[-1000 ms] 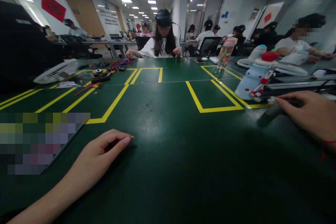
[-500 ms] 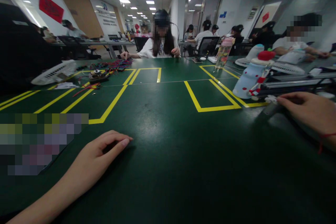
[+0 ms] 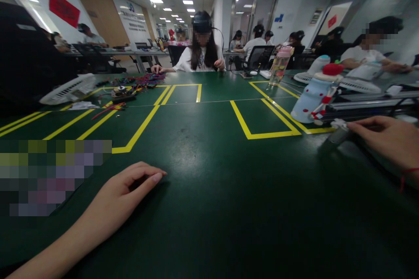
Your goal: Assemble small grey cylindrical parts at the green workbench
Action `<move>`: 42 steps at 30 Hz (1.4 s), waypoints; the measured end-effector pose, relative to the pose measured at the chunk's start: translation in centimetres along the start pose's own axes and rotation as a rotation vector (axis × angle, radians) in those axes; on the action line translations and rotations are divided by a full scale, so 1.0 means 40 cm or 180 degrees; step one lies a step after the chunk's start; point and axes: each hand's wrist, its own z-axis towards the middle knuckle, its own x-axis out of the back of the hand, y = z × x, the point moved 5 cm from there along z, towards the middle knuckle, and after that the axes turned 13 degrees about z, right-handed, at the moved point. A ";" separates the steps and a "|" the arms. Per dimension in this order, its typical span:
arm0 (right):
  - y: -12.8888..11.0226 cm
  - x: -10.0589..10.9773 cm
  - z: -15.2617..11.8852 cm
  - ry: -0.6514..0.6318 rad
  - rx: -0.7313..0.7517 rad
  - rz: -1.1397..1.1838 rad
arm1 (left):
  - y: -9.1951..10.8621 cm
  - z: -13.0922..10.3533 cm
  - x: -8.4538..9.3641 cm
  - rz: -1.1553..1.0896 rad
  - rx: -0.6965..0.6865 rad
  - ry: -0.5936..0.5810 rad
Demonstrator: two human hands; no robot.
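My left hand [image 3: 131, 187] rests on the green table at the lower left. Its fingers are bent together and the thumb tip meets the index finger; nothing shows between them. At the right edge my right hand [image 3: 386, 137] is closed, thumb and index finger pinching at a small crumpled white piece [image 3: 339, 123]. Just below that piece is a dark grey, tube-like shape [image 3: 334, 138], too dim to name. Beyond my right hand stands a light blue bottle [image 3: 304, 100] with red spots and a red top.
Yellow tape [image 3: 271, 134] marks boxes on the green table [image 3: 209, 209]. Wires [image 3: 147, 80] and a white fan-like part [image 3: 70, 89] lie far left. A clear bottle with a pink lid [image 3: 279, 67] and metal rails [image 3: 369, 105] are right. Opposite sits a person [image 3: 199, 56].
Both my hands stay almost where they were, and the right keeps its pinch. The view has shifted very slightly. The hand of the person opposite, at the wires, has moved a little.
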 end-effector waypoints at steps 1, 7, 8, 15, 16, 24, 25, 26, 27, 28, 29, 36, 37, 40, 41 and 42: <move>-0.004 -0.001 -0.003 -0.0030 0.0012 -0.0026 | -0.001 0.000 0.000 0.0004 0.0007 0.0002; -0.003 -0.015 -0.008 0.0140 -0.0102 0.0518 | -0.002 0.001 0.000 0.0059 -0.0027 -0.0008; 0.004 -0.019 -0.007 0.0168 -0.0249 0.0770 | -0.002 0.001 0.000 0.0068 -0.0026 -0.0011; 0.017 -0.053 -0.014 0.0164 -0.0818 0.2045 | -0.003 0.002 -0.001 0.0066 -0.0068 0.0042; 0.017 -0.055 -0.014 0.0160 -0.0821 0.2145 | -0.004 0.003 -0.002 0.0073 -0.0064 0.0038; 0.041 -0.052 -0.002 0.0343 -0.0875 0.2055 | -0.008 0.002 -0.001 0.0131 -0.0064 0.0027; 0.040 -0.053 -0.002 0.0298 -0.0889 0.2064 | -0.005 0.001 0.000 0.0126 -0.0058 0.0042; 0.037 -0.054 -0.001 0.0236 -0.0889 0.2090 | -0.001 0.001 0.002 0.0122 -0.0047 0.0050; 0.033 -0.055 -0.001 0.0165 -0.0875 0.2114 | 0.004 0.000 0.004 0.0121 -0.0033 0.0044; 0.029 -0.054 -0.002 0.0103 -0.0851 0.2111 | 0.009 -0.001 0.005 0.0127 -0.0015 0.0040; 0.026 -0.051 -0.003 0.0047 -0.0821 0.2069 | 0.013 -0.002 0.006 0.0139 0.0001 0.0031; 0.008 -0.042 -0.026 0.0220 0.0068 0.0639 | 0.023 -0.004 0.008 0.0182 -0.0037 0.0053; 0.003 -0.047 -0.032 0.0300 0.0171 0.0518 | 0.022 -0.003 0.008 0.0194 -0.0042 0.0063; -0.044 -0.059 -0.067 0.0526 0.0580 0.0544 | 0.020 -0.001 0.004 0.0209 -0.0073 0.0049; -0.077 -0.062 -0.090 0.0539 0.0810 0.0715 | 0.019 -0.001 0.003 0.0203 -0.0096 0.0035; -0.119 -0.067 -0.121 0.0468 0.1078 0.0999 | 0.018 0.000 0.001 0.0191 -0.0117 0.0023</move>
